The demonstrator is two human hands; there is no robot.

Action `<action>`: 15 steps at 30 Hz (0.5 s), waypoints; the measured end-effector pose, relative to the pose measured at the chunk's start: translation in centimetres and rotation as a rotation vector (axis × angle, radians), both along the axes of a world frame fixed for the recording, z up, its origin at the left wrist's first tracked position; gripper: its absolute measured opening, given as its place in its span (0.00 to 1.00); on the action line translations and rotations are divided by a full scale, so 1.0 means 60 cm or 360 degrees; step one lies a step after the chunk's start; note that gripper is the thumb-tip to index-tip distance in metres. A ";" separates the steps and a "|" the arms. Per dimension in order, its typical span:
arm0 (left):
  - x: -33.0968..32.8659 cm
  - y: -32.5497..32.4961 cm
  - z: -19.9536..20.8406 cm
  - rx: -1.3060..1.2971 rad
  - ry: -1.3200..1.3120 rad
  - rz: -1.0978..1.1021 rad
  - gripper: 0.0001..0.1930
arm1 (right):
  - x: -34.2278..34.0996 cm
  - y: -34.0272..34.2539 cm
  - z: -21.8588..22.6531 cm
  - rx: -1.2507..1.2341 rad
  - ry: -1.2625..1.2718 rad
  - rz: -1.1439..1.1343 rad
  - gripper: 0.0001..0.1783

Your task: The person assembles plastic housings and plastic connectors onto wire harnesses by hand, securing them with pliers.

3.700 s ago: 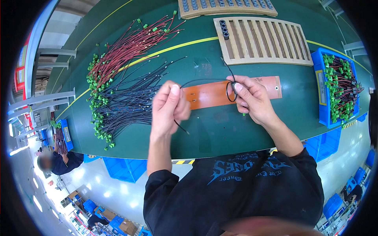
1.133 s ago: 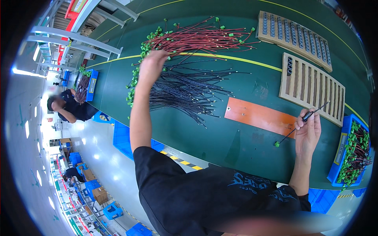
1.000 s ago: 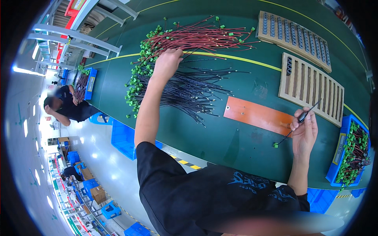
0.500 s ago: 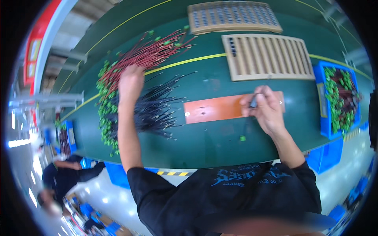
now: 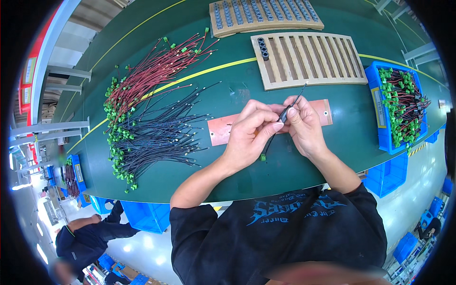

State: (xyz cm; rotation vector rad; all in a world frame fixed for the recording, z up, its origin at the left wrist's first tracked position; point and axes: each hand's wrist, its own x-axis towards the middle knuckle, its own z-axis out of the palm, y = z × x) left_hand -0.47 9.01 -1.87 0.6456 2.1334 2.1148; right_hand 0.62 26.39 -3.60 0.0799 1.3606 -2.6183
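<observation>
My left hand (image 5: 251, 128) and my right hand (image 5: 308, 129) meet above an orange-red strip board (image 5: 221, 129). Pinched between their fingertips is a small black cylindrical core (image 5: 284, 115), with my right fingers on it. My left fingers grip a black wire (image 5: 270, 142) at the core's lower end. One bare wire tip points up past the right fingers; a green connector (image 5: 262, 157) hangs below. Whether the wire runs fully through the core is hidden by fingers. To the left lie a bundle of black wires (image 5: 164, 130) and a bundle of red wires (image 5: 159, 71), with green connectors.
Beyond the hands, a slotted tray (image 5: 311, 61) holds several black cores in its left slot. A second tray (image 5: 266, 16), filled with grey pieces, stands behind it. At right is a blue bin (image 5: 384, 121) of wires with green connectors. A person (image 5: 90, 235) is at lower left.
My left hand has come from the wire bundles over to my right hand, bringing a wire. Both hands now meet at the core, which my right hand held before. The view has shifted slightly.
</observation>
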 end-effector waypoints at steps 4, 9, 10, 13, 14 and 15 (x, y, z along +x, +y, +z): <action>-0.001 0.005 0.017 0.0649 -0.0635 -0.0138 0.01 | -0.008 0.033 0.023 0.0346 0.0111 0.0043 0.14; -0.026 -0.054 0.049 -0.0126 -0.0573 -0.0295 0.07 | -0.017 0.054 0.043 0.0285 -0.0038 0.0004 0.12; -0.037 -0.072 0.057 -0.0147 -0.0569 -0.0245 0.07 | -0.020 0.058 0.050 0.0507 0.0000 -0.0015 0.12; -0.084 -0.103 0.071 -0.0279 -0.0025 0.0232 0.04 | -0.027 0.074 0.060 0.1098 0.0220 0.0795 0.11; -0.099 -0.109 0.083 -0.0399 0.0043 0.0311 0.04 | -0.026 0.070 0.060 0.1182 0.0395 0.1162 0.12; -0.117 -0.112 0.081 -0.0418 -0.0029 0.0376 0.06 | -0.020 0.060 0.046 0.1177 0.0547 0.1290 0.13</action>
